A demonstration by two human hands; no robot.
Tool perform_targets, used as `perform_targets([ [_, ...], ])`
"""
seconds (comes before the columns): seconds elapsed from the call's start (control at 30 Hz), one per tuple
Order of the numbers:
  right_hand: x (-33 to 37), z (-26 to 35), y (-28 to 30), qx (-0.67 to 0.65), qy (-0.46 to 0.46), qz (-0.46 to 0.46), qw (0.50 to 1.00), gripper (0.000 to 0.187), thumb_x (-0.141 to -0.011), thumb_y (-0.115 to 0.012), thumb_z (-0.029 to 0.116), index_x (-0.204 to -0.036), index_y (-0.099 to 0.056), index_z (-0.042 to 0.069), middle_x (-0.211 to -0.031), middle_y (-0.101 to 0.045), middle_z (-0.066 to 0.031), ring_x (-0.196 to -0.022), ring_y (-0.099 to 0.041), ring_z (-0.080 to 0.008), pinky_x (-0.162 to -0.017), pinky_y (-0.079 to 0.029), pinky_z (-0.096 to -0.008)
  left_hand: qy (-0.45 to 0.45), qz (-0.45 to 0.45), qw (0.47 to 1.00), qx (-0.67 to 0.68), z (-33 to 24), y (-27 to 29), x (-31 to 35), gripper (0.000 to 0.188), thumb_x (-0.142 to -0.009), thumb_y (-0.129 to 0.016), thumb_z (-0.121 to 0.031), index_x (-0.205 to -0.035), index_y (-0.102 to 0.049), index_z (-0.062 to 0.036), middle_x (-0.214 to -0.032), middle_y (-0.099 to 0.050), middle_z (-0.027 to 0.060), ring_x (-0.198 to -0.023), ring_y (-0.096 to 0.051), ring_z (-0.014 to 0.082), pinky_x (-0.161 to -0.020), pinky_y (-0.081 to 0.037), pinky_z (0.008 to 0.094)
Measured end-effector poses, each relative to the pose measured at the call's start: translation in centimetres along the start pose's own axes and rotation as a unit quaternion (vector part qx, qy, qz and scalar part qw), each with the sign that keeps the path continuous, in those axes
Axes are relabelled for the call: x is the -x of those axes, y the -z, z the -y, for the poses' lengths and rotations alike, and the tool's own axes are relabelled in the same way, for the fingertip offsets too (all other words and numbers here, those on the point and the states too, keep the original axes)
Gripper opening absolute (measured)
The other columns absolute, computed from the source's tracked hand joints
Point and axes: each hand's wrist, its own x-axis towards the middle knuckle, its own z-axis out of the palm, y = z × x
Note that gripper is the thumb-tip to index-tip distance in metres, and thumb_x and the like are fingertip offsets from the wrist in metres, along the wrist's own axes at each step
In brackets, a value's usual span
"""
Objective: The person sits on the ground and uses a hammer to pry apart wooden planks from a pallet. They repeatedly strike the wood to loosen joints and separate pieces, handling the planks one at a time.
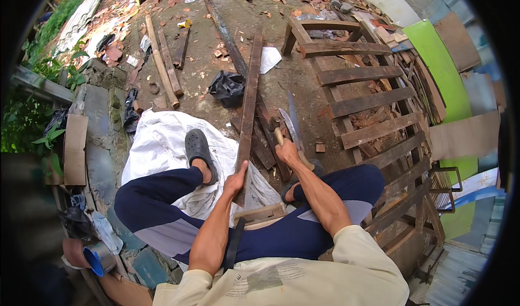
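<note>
My left hand (235, 181) is closed round the near end of a long brown wooden plank (251, 89), which slants up and away from me, its far part lying over a dark beam (223, 27). Just right of the plank, my right hand (287, 153) grips the pale wooden handle of a hammer (278, 134). The hammer's dark head is close to the plank's right side; whether it touches cannot be told. Beyond that hand lies a handsaw (294, 116), with a second blade (286, 123) beside it. A white sack (157, 143) is spread under my left foot.
A slatted wooden frame (374, 108) stands at the right, beside a green panel (433, 56). A black plastic bag (227, 87) and white scrap (270, 59) lie near the plank. Loose poles (158, 62) are at the left. A low block wall (100, 138) runs along the left.
</note>
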Motion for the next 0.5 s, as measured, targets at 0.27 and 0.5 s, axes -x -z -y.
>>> perform_targets([
  [0.27, 1.7, 17.1, 13.3, -0.267, 0.218, -0.212, 0.914, 0.027, -0.092, -0.064, 0.024, -0.090, -0.059, -0.003, -0.070, -0.060, -0.0184, -0.066, -0.061, -0.0342, -0.062, -0.046, -0.0438, -0.033, 0.017, 0.991, 0.128, 1.4, 0.4, -0.3, 0.113, -0.082, -0.042, -0.087, -0.160, -0.019, -0.0085, -0.163, -0.024, 0.0178, -0.149, -0.023, 0.0340, -0.119, -0.021, 0.0484],
  [0.5, -1.2, 0.1, -1.6, -0.013, 0.110, -0.114, 0.987, 0.036, -0.087, -0.062, 0.023, -0.104, -0.063, -0.008, -0.092, -0.068, -0.0304, -0.091, -0.067, -0.0472, -0.080, -0.052, -0.0506, 0.017, -0.010, 0.999, -0.050, -1.7, -0.3, 0.8, 0.116, -0.080, -0.040, -0.090, -0.157, -0.027, -0.0048, -0.158, -0.034, 0.0216, -0.144, -0.034, 0.0362, -0.115, -0.028, 0.0490],
])
